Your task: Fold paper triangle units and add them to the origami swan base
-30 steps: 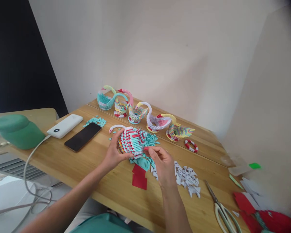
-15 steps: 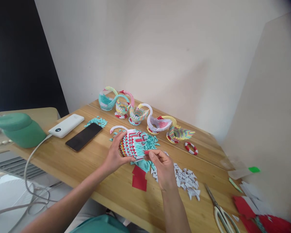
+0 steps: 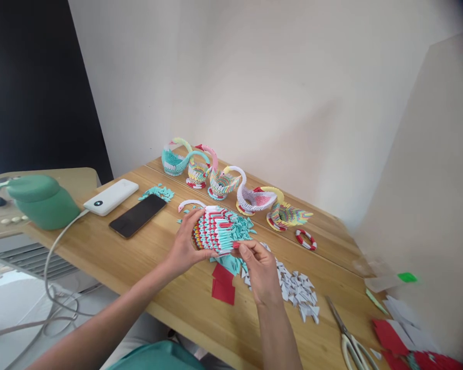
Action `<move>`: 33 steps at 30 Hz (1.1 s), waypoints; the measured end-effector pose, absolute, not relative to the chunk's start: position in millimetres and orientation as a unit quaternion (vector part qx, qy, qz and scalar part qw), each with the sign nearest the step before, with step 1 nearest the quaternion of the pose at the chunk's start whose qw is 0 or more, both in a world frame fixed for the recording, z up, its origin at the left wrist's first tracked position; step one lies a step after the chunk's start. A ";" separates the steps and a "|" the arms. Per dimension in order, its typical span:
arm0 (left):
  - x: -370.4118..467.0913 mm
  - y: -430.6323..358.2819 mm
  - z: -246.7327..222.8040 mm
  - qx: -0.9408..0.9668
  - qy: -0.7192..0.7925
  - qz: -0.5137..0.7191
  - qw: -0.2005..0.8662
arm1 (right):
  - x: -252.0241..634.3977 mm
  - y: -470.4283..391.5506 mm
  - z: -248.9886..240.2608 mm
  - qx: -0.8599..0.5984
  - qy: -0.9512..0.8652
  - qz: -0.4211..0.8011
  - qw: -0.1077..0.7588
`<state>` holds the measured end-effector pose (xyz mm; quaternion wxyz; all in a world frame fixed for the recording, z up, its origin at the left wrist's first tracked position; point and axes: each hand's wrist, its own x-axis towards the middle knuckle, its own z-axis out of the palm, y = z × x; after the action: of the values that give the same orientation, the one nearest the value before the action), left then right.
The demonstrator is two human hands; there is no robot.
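A folded-paper body of red, white and teal pieces is tilted on its side above the table. My left hand wraps round its left end, thumb below and fingers on top. At its right edge my right hand pinches a small red paper piece, which touches the teal points there. Behind lie a pile of teal folded pieces and a curved white neck with a pink tip. White folded pieces are spread right of my right hand.
Several finished paper swans line the back, with a red-and-white ring to their right. A phone, white power bank and green bottle are left. Red paper squares lie in front; scissors lie at right.
The view has shifted slightly, so the scene sits a little further right. The red piece in my right hand now sits closer against the body's edge.
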<state>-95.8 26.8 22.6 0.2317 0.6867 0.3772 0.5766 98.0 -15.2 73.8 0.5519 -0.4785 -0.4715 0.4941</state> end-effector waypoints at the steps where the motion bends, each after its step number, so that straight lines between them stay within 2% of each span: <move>1: -95.9 26.5 23.5 0.689 0.376 0.576 0.228 | 98.6 -14.1 71.2 -0.473 -0.467 0.500 0.555; 22: -99.4 16.7 45.1 0.718 0.411 0.521 0.209 | 98.1 -8.2 61.8 -0.418 -0.408 0.572 0.577; 26: -101.8 15.2 48.0 0.729 0.425 0.499 0.196 | 108.2 -8.1 62.4 -0.458 -0.467 0.505 0.564; 33: -102.4 14.5 52.5 0.733 0.436 0.488 0.185 | 108.1 -23.2 90.2 -0.577 -0.598 0.311 0.461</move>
<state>-102.4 14.5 52.5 0.1853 0.7328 0.4364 0.4881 108.1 -23.2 90.2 0.4615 -0.5768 -0.5979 0.3113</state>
